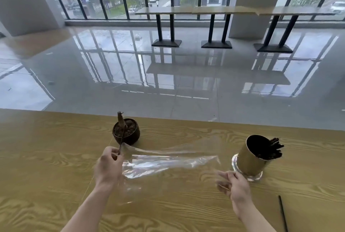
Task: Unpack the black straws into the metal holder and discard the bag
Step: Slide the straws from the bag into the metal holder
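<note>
A clear plastic bag (pixel 168 162) lies stretched across the wooden table (pixel 56 157), and it looks empty. My left hand (pixel 109 164) pinches its left end. My right hand (pixel 234 185) hovers blurred by the bag's right end, fingers apart, holding nothing that I can see. To its right stands the metal holder (pixel 248 159), leaning in view, with a bundle of black straws (pixel 270 150) sticking out of its mouth. One loose black straw (pixel 282 213) lies on the table at the lower right.
A dark round pot (pixel 127 133) with brown filling and a stick stands just behind my left hand. The table's far edge runs across the middle of the view; beyond it is glossy floor, high tables and windows.
</note>
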Demonstrator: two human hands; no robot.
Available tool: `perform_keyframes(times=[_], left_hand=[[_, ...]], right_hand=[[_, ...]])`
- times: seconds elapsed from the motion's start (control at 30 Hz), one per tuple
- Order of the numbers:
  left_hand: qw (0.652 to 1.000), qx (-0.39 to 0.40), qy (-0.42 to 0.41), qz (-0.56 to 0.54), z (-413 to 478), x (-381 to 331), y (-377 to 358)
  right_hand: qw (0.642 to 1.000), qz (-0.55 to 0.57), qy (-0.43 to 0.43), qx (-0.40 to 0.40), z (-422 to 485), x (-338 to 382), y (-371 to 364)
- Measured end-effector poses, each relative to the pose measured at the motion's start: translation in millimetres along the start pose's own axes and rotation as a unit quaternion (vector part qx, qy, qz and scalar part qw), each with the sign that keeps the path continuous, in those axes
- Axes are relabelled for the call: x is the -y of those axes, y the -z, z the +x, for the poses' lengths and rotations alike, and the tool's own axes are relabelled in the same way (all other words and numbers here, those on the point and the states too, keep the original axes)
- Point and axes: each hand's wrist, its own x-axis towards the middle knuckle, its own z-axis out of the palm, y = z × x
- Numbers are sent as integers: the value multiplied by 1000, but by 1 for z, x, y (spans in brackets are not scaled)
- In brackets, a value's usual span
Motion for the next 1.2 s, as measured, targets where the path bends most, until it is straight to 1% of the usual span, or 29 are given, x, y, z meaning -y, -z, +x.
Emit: perform_keyframes(times=[0.1,0.2,0.3,0.33,0.37,0.43,0.47,0.5,0.53,0.6,0.63,0.7,0.73,0.8,0.83,0.9,0.97,1.03,1.07,1.13,1.2], left_hand=[[1000,12,-1,-14,1,2,-4],[996,48,-9,-76,-6,-9,-15],[983,86,-4,-165,-23,-28,-34],[976,105,-1,-189,-31,-34,-43],[970,127,1,-207,-40,-39,-52],[959,173,5,-223,-59,-46,-72],[954,196,9,-226,-68,-49,-83],[950,215,14,-227,-77,-52,-93],[945,230,20,-230,-85,-55,-102],[938,255,23,-233,-100,-64,-119],[935,267,24,-231,-108,-68,-126],[930,287,30,-230,-122,-77,-138],[927,296,33,-228,-128,-80,-143],[922,311,37,-226,-137,-88,-151],[920,316,39,-226,-140,-92,-154],[917,325,42,-227,-147,-99,-159],[913,337,38,-226,-154,-104,-161],[908,350,39,-226,-162,-109,-163],[905,355,42,-229,-166,-111,-164],[899,366,45,-239,-174,-114,-165],[891,377,47,-250,-180,-120,-166]], right_hand=[[996,-74,-26,-48,3,-32,10],[987,-128,-25,-94,6,-47,17],[977,-194,-22,-90,6,-51,19],[968,-236,-19,-81,3,-49,20],[952,-297,-11,-72,2,-46,21],[900,-432,24,-58,-3,-40,27],[880,-469,43,-65,-5,-38,34],[871,-480,63,-81,-9,-35,43],[870,-474,82,-105,-14,-33,56],[870,-449,106,-174,-23,-29,92],[865,-446,103,-208,-26,-28,113],[847,-466,62,-248,-32,-27,152],[833,-492,33,-249,-33,-28,167],[801,-558,-12,-217,-31,-30,180],[788,-583,-22,-199,-30,-30,181],[773,-606,-16,-187,-28,-31,180],[771,-609,-16,-187,-25,-31,180],[785,-592,-29,-180,-24,-28,181],[801,-570,-37,-179,-26,-25,180],[843,-501,-42,-191,-31,-19,180],[880,-427,-12,-209,-41,-14,177]])
